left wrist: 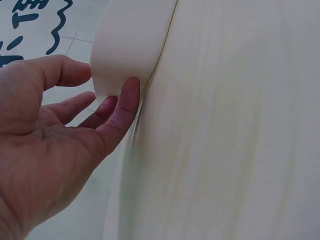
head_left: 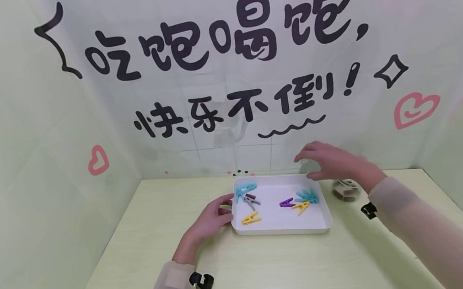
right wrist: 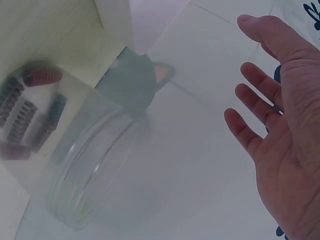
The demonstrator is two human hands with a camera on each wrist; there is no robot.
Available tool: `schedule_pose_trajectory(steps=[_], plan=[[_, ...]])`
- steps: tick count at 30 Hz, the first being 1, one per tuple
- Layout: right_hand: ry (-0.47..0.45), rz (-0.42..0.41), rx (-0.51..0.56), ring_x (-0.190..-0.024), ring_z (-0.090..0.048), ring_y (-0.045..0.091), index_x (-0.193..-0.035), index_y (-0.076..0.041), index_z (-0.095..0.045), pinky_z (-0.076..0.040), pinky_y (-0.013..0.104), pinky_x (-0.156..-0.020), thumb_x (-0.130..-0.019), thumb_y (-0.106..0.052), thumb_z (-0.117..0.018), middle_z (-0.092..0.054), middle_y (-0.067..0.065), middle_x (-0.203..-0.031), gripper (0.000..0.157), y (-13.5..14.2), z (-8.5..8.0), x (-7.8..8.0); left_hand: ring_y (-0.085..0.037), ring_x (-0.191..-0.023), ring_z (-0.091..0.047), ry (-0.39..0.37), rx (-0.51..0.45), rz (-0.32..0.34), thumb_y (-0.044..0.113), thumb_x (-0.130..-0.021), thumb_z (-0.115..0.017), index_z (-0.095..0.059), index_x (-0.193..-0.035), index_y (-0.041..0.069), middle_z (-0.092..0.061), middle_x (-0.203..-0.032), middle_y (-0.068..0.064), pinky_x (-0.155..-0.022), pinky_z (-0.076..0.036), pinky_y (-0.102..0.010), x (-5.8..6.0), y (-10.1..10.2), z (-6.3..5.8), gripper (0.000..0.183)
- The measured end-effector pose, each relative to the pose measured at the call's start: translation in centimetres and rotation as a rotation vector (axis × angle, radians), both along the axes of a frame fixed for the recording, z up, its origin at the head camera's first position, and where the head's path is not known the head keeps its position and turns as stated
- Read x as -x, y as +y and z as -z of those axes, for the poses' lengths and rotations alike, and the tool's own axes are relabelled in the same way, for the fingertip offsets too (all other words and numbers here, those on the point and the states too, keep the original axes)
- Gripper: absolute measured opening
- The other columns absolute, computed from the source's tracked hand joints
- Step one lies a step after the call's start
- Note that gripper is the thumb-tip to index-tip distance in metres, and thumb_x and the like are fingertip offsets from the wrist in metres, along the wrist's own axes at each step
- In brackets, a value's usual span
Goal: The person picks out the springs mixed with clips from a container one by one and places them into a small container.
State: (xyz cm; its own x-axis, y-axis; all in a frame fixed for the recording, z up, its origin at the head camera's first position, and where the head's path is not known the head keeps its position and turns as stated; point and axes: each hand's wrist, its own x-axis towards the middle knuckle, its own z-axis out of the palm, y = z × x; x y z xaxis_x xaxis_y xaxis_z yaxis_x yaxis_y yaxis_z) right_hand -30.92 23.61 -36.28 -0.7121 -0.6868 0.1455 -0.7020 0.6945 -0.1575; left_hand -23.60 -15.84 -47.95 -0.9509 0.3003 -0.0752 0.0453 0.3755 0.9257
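A white rectangular tray (head_left: 286, 228) lies on the table. My left hand (head_left: 210, 220) holds its left side; in the left wrist view the fingers (left wrist: 120, 107) curve against the tray wall (left wrist: 132, 40). Inside, at the left, are teal clothespins (head_left: 245, 190), a grey clothespin (head_left: 251, 202), a dark ribbed piece (head_left: 250, 196) and a yellow clothespin (head_left: 251, 218). At the right lie a purple clothespin (head_left: 287, 202), another yellow clothespin (head_left: 302, 208) and several teal clothespins (head_left: 308, 196). Above the far right corner hovers my right hand (head_left: 328, 160), holding nothing, fingers spread.
A clear jar (right wrist: 95, 165) stands right of the tray, beneath the right forearm, with several ribbed, coil-like pieces (right wrist: 42, 77) inside. Behind the pale wood table (head_left: 151, 261) rises a white wall covering (head_left: 193, 88) with black lettering.
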Motion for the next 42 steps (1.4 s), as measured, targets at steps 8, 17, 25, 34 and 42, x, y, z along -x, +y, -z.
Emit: schedule_pose_trajectory(steps=[8,17,25,34,42], plan=[[-0.036,-0.037,-0.031,-0.127,-0.056,0.031,-0.133,-0.021,-0.071,-0.05,0.053,-0.108,-0.088,-0.02,-0.088,-0.064,0.005,-0.135,0.048,-3.2,0.0,0.9,-0.027,-0.114,-0.063,0.003,-0.004,0.007,0.0,-0.101,-0.062,-0.046,-0.159,0.005,-0.055,-0.144,-0.016,-0.095,-0.059,-0.039,-0.1,-0.1,-0.2,0.06],[-0.118,-0.073,-0.074,-0.127,-0.056,0.028,-0.134,-0.023,-0.07,-0.049,0.051,-0.109,-0.091,-0.019,-0.086,-0.064,0.004,-0.135,0.046,-6.8,-0.2,1.7,-0.027,-0.114,-0.062,-0.003,-0.003,0.012,0.0,-0.102,-0.061,-0.046,-0.159,0.005,-0.055,-0.143,-0.015,-0.095,-0.059,-0.039,-0.1,-0.1,-0.2,0.06],[-0.216,-0.088,-0.145,-0.129,-0.057,0.027,-0.137,-0.024,-0.07,-0.05,0.049,-0.11,-0.094,-0.019,-0.083,-0.063,0.006,-0.14,0.045,-10.7,0.9,2.1,-0.028,-0.115,-0.062,-0.006,-0.01,0.018,0.002,-0.102,-0.062,-0.046,-0.159,0.005,-0.054,-0.143,-0.016,-0.095,-0.059,-0.038,-0.1,-0.1,-0.2,0.06],[-0.265,-0.113,-0.21,-0.127,-0.057,0.026,-0.138,-0.025,-0.07,-0.051,0.049,-0.109,-0.094,-0.019,-0.083,-0.063,0.006,-0.14,0.047,-13.4,3.9,2.8,-0.028,-0.114,-0.062,-0.014,-0.034,0.004,0.002,-0.101,-0.063,-0.047,-0.158,0.005,-0.056,-0.142,-0.016,-0.095,-0.059,-0.039,0.0,-0.1,-0.2,0.06],[-0.245,-0.076,-0.287,-0.126,-0.057,0.023,-0.138,-0.036,-0.068,-0.051,0.048,-0.109,-0.094,-0.022,-0.084,-0.062,0.001,-0.141,0.049,-15.1,6.0,3.0,-0.028,-0.115,-0.062,-0.02,-0.032,0.008,0.002,-0.102,-0.063,-0.046,-0.159,0.004,-0.055,-0.143,-0.015,-0.095,-0.059,-0.038,-0.1,-0.1,-0.3,0.06]])
